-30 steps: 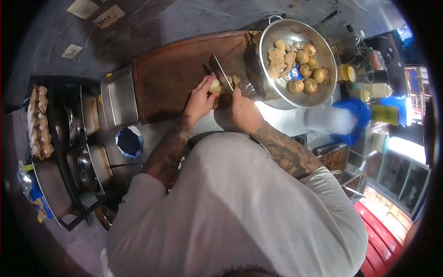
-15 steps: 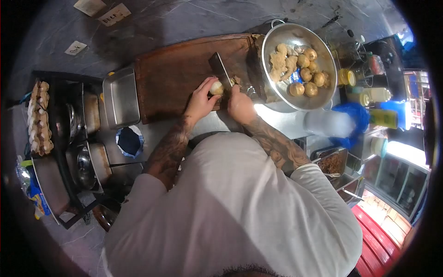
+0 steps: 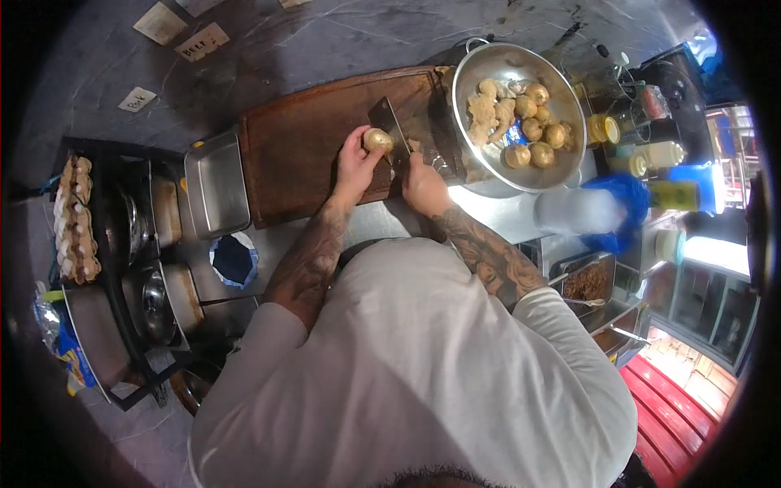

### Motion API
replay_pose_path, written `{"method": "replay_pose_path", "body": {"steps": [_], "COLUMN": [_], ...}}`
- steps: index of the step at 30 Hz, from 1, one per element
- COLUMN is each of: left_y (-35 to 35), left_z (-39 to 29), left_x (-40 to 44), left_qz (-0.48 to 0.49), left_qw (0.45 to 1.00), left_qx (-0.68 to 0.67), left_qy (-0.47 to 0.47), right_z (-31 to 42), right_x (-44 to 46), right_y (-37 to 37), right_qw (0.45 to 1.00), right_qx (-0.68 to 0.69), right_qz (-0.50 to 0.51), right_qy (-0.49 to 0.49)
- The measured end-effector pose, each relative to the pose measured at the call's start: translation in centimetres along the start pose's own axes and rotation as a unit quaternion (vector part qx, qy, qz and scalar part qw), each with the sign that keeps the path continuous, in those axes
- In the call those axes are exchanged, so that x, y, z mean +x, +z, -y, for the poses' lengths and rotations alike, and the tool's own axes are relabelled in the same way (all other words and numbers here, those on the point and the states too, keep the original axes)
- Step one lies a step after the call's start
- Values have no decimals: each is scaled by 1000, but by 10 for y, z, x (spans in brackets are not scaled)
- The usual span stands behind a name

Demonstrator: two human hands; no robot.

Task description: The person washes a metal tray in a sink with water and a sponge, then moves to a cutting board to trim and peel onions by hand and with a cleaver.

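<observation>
A pale onion is held by my left hand, between thumb and fingers, over the brown wooden cutting board. My right hand is closed round the handle of a broad-bladed knife. The blade points away from me, just right of the onion and apart from it. Small scraps lie on the board by the knife. Right of the board stands a large metal bowl with several onions and ginger in it.
An empty metal tray adjoins the board's left end. Farther left are an egg carton and metal pans. Bottles, a blue bag and a food tray stand at the right.
My left hand has lifted and turned the onion, moving it slightly away from me and the blade. The knife remains in my right hand. The camera view has shifted slightly.
</observation>
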State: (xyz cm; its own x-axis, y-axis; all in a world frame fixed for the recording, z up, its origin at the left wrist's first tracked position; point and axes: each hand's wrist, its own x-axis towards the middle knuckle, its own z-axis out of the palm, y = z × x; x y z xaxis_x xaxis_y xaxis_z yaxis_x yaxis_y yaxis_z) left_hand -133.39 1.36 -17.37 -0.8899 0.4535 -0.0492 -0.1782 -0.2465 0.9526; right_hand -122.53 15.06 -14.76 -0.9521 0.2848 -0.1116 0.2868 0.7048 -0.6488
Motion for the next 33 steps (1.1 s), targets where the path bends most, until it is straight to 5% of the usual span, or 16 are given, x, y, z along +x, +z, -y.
{"method": "replay_pose_path", "body": {"steps": [8,11,14,16,20,22,24,27,31,32,33], "left_y": [1,-22,-13,-20,-35,-38,-34,-32,-23,-20,-17], "left_z": [-24,-23,-73,-92,-113,-122,-132,-140,-149,-150,-148], "left_x": [10,20,-3,-18,-43,-53,-61,-69,-76,-76,-77], "left_qz": [-163,-21,24,42,94,110,114,126,131,122,113], "left_qw": [978,921,909,906,898,892,894,914,940,948,954], "left_qx": [-107,-374,-406,-411,-421,-428,-424,-382,-314,-295,-278], "left_qy": [-76,-106,-91,-95,-87,-92,-88,-53,-13,2,14], "right_z": [4,6,19,10,-19,-24,-16,-57,-42,-36,-10], "right_x": [-2,-2,-3,1,4,2,-4,4,0,-2,-4], "right_y": [-8,-12,-30,-37,-52,-61,-67,-34,-37,-38,-52], "right_qw": [998,997,990,987,986,982,991,980,982,971,984], "right_qx": [57,66,123,147,-81,-68,-116,-189,-181,-137,-25], "right_qz": [-13,-26,-56,-63,-127,-146,-70,-65,-41,-133,-111], "right_qy": [-5,-12,-29,-26,-69,-99,-14,-29,-40,-142,-136]}}
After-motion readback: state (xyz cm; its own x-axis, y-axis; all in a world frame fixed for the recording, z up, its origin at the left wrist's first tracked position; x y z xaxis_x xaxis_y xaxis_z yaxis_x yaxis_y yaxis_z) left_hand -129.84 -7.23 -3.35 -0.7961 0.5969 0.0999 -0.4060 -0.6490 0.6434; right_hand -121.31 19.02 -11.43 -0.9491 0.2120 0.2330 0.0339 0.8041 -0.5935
